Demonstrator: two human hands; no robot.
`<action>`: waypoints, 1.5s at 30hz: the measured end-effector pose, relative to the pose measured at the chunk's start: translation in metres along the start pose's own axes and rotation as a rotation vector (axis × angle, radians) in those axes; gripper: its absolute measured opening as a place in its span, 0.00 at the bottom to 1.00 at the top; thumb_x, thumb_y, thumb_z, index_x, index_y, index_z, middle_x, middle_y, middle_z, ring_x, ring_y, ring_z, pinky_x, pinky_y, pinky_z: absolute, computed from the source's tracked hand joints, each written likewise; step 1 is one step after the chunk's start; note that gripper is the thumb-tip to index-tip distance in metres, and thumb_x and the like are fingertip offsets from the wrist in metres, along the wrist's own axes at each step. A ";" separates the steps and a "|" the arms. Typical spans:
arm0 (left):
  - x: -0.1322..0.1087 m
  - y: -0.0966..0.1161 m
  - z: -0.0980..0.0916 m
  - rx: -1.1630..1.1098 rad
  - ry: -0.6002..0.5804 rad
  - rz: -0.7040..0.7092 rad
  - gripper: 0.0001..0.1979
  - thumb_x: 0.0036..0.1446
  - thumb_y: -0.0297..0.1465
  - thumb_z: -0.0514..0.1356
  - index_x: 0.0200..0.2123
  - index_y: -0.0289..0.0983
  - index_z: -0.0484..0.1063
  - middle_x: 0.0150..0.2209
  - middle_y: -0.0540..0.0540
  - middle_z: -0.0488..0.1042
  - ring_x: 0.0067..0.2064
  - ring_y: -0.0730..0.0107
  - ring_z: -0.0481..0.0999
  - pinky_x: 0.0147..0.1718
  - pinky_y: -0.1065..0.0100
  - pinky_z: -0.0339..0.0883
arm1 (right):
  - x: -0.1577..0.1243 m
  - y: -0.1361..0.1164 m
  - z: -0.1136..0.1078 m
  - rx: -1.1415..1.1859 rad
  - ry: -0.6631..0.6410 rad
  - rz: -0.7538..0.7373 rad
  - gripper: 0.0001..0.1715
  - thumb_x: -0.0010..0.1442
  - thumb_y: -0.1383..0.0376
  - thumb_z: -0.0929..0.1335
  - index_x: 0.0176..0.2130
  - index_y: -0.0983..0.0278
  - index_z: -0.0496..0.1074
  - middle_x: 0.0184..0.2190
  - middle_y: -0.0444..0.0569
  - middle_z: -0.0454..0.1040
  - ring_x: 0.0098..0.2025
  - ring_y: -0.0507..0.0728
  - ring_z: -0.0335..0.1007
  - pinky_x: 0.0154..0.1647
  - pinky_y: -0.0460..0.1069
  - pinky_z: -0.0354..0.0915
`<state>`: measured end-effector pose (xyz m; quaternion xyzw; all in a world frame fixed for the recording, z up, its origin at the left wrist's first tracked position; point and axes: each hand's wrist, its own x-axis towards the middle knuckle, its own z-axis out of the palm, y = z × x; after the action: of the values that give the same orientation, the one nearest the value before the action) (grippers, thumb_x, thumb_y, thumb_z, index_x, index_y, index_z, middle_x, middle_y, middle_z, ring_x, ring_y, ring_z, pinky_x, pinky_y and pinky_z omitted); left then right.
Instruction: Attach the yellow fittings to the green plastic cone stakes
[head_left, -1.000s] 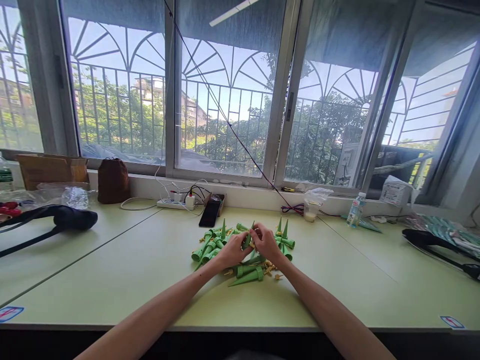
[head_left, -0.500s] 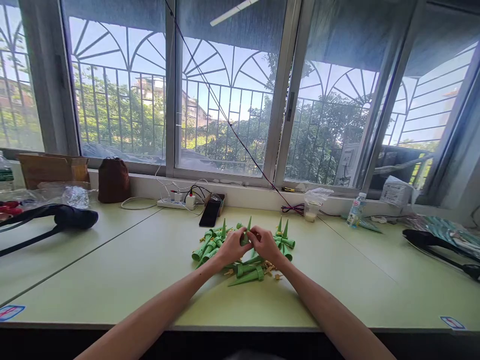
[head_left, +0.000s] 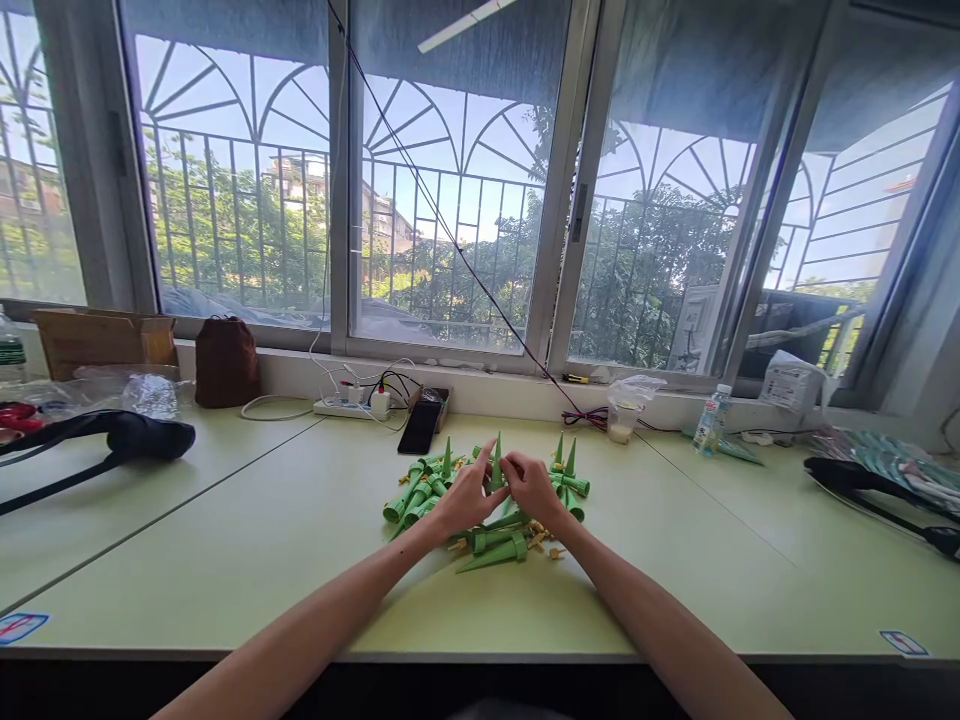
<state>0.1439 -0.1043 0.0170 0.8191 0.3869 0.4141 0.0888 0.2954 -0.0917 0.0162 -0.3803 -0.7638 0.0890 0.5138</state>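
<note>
A green plastic plant-watering spike (head_left: 496,468) stands point up between my two hands, its lower end partly hidden by fingers. My left hand (head_left: 466,498) is beside it on the left, index finger stretched up and thumb apart from it. On the other side, my right hand (head_left: 531,490) has its fingers closed at the spike. Around both hands lies a pile of similar green spikes (head_left: 420,492), several with round collars. Two spikes nearest me (head_left: 499,553) lie on their sides. Small yellow pieces (head_left: 555,553) are scattered among them.
A dark phone (head_left: 420,427) lies behind the pile, near a white power strip (head_left: 345,407) with cables. Farther right stand a plastic cup in a bag (head_left: 622,415) and a bottle (head_left: 711,420). Black straps (head_left: 150,437) and a brown pouch (head_left: 226,363) are on the left.
The left fingers have opened from their pinch, and the index finger now points up beside the spike. More of the spike shows. The right hand has hardly moved.
</note>
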 end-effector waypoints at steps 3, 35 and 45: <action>0.000 0.000 0.000 -0.009 -0.001 0.026 0.37 0.54 0.34 0.59 0.64 0.36 0.49 0.27 0.53 0.67 0.27 0.71 0.66 0.30 0.69 0.59 | 0.000 0.001 0.000 -0.006 0.002 0.004 0.20 0.63 0.59 0.59 0.22 0.64 0.61 0.18 0.40 0.60 0.23 0.49 0.51 0.25 0.45 0.48; -0.002 0.003 -0.004 0.057 -0.031 -0.010 0.23 0.52 0.36 0.61 0.52 0.36 0.65 0.21 0.55 0.64 0.24 0.71 0.65 0.26 0.71 0.56 | 0.002 0.014 0.002 -0.154 -0.002 0.011 0.20 0.61 0.59 0.61 0.22 0.65 0.68 0.17 0.42 0.64 0.20 0.50 0.52 0.23 0.45 0.47; -0.001 0.002 -0.005 0.054 -0.018 -0.015 0.18 0.55 0.39 0.59 0.46 0.36 0.70 0.19 0.55 0.64 0.22 0.73 0.64 0.23 0.72 0.53 | 0.001 0.014 0.002 -0.138 -0.003 0.010 0.18 0.60 0.60 0.62 0.22 0.65 0.68 0.18 0.43 0.65 0.21 0.50 0.55 0.24 0.45 0.48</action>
<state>0.1405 -0.1069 0.0205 0.8220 0.4032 0.3955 0.0730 0.3006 -0.0813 0.0087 -0.4185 -0.7669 0.0394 0.4849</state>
